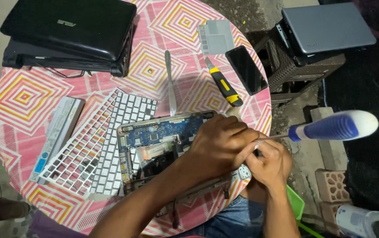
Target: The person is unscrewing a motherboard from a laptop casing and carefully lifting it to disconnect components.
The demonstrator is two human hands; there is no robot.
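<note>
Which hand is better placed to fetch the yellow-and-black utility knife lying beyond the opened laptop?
Probably the left hand. It rests on the opened laptop chassis, closer to the yellow-and-black utility knife, and appears to hold no tool. The right hand is occupied, gripping the blue-and-white-handled screwdriver.

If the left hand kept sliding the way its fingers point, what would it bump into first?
The left hand points toward the right hand, which holds the screwdriver. It seems to touch that hand already, so it would probably meet it first, though depth is hard to judge.
</note>
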